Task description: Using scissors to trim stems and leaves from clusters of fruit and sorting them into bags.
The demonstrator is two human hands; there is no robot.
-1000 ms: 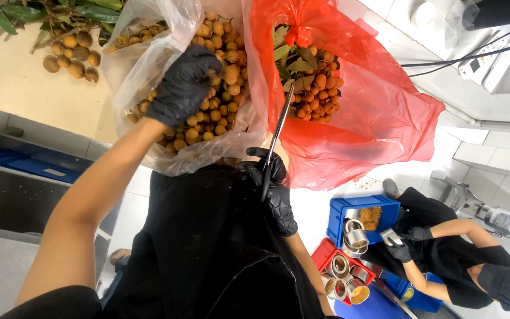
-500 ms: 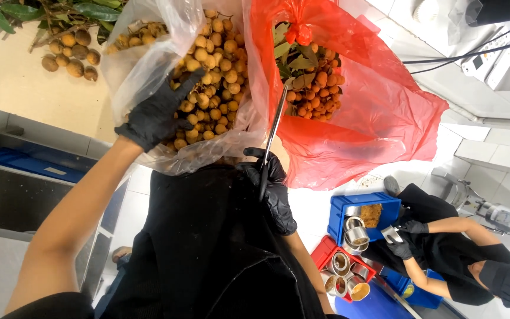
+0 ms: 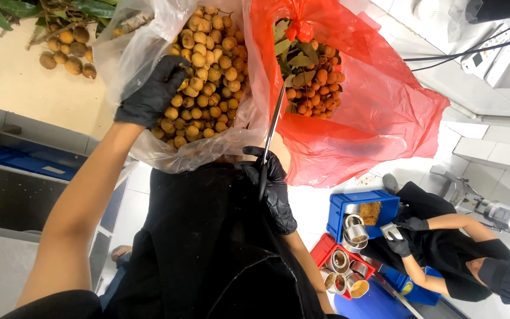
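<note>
Head view. The left hand [image 3: 151,94], in a black glove, has its fingers closed on the side of a clear plastic bag [image 3: 143,53] filled with small tan round fruit [image 3: 208,77], at upper centre. The right hand [image 3: 273,183], also gloved, grips scissors [image 3: 271,127], blades pointing up between the clear bag and a red plastic bag [image 3: 379,112] of fruit and leaves on the right. Loose fruit [image 3: 66,56] lies on the beige counter [image 3: 13,82] at far left. At lower right, another person [image 3: 461,254] crouches beside blue and red crates [image 3: 340,207] holding metal tins [image 3: 355,233].
</note>
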